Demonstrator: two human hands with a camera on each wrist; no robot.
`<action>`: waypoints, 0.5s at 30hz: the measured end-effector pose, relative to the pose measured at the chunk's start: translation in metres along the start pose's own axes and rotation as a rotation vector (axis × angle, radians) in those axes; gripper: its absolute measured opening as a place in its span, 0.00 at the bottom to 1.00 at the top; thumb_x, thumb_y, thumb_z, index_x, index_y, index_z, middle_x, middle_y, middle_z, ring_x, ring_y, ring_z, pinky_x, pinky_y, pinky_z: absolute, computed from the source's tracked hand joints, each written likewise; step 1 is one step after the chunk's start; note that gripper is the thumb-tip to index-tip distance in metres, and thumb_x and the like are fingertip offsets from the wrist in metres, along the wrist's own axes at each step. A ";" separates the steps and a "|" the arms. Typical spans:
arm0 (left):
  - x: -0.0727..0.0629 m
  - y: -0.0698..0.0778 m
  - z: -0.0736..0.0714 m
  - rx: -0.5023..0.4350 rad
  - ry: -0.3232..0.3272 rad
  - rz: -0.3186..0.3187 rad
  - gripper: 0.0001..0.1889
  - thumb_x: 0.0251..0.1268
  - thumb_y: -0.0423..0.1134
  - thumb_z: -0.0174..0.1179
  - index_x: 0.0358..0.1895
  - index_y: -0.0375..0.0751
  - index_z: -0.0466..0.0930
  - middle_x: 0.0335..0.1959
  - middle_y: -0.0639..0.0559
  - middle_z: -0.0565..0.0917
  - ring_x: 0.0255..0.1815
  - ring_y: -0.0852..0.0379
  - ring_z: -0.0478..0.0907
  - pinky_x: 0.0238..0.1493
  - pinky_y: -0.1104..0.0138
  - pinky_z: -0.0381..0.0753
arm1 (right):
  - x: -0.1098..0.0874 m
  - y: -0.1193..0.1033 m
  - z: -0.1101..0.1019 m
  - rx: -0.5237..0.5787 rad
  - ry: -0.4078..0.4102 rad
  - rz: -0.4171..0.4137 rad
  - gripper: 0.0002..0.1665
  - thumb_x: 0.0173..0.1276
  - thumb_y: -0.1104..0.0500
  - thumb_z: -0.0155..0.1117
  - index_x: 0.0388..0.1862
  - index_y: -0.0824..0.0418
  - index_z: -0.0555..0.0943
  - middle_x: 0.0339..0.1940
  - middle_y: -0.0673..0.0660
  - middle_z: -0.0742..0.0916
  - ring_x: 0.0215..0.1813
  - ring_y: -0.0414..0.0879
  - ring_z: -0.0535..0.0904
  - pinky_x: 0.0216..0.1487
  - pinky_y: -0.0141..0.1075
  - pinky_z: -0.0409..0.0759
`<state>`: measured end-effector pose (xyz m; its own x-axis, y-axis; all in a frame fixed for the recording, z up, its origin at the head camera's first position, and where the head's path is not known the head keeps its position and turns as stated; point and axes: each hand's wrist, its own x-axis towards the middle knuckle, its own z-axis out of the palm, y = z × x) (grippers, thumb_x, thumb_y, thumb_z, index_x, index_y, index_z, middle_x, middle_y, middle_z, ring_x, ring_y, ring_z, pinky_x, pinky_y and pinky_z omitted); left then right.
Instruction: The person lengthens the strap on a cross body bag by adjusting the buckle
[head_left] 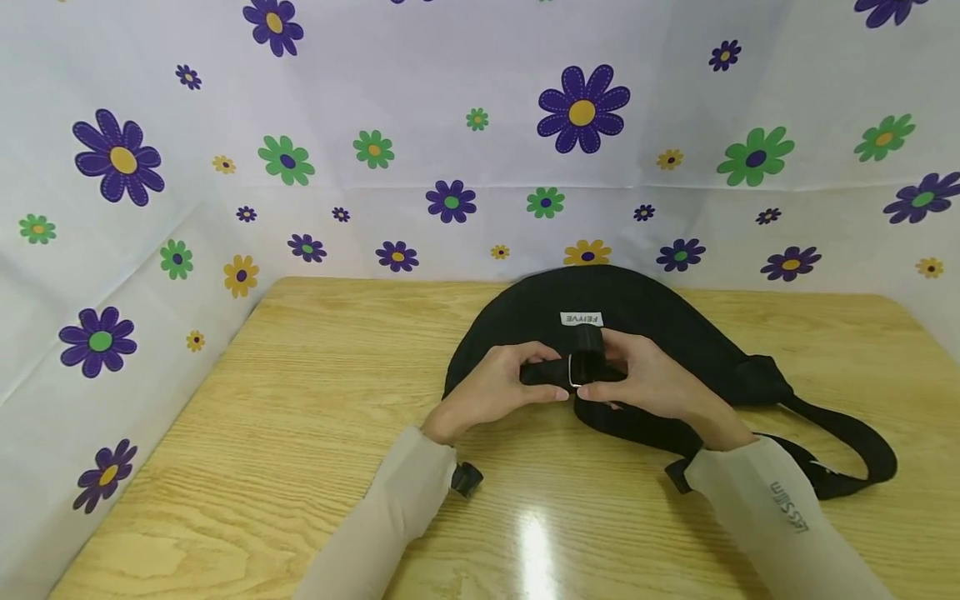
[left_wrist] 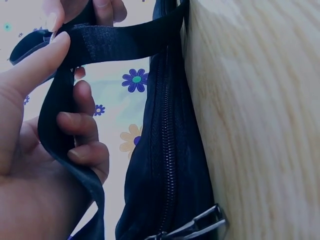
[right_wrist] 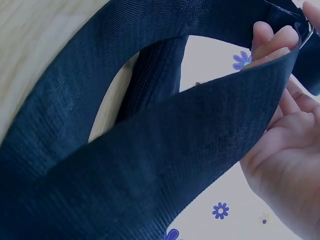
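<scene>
A black crescent-shaped bag (head_left: 600,287) with a white label (head_left: 582,318) lies on the table. In front of it, both hands hold its black strap (head_left: 588,340) at a thin silver metal loop (head_left: 572,371). My left hand (head_left: 491,385) pinches the strap just left of the loop, the thumb tip near the metal; in the left wrist view the webbing (left_wrist: 55,112) also runs across its curled fingers. On the other side, my right hand (head_left: 656,379) pinches the strap beside the loop. Exactly how the webbing passes through the loop is hidden by the fingers.
The wooden table (head_left: 315,400) carries the bag. A long strap section (head_left: 862,433) curves out at the right. Small black pieces (head_left: 467,480) lie by the sleeves. The bag's zipper (left_wrist: 167,150) shows a metal pull (left_wrist: 200,222). A flowered cloth (head_left: 420,100) hangs behind.
</scene>
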<state>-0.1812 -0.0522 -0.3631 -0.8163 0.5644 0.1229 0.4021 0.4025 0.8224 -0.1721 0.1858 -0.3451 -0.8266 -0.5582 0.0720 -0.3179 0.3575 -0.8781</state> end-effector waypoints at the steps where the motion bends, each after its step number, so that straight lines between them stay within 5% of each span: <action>1: 0.000 0.000 -0.001 0.003 -0.003 -0.002 0.23 0.64 0.40 0.72 0.60 0.36 0.81 0.54 0.44 0.84 0.53 0.55 0.78 0.54 0.65 0.76 | 0.000 0.000 0.000 0.001 -0.003 0.001 0.28 0.66 0.68 0.69 0.61 0.76 0.70 0.36 0.60 0.84 0.24 0.46 0.77 0.25 0.37 0.80; 15: 0.003 0.001 -0.009 -0.014 -0.044 -0.021 0.22 0.65 0.41 0.72 0.58 0.35 0.81 0.54 0.43 0.84 0.54 0.55 0.77 0.54 0.67 0.75 | -0.004 -0.004 -0.012 -0.006 -0.013 0.005 0.25 0.66 0.67 0.69 0.58 0.73 0.71 0.28 0.56 0.81 0.21 0.47 0.76 0.24 0.36 0.77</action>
<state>-0.1872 -0.0566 -0.3572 -0.8057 0.5868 0.0811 0.3788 0.4051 0.8321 -0.1737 0.1956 -0.3360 -0.8222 -0.5658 0.0615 -0.3164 0.3645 -0.8758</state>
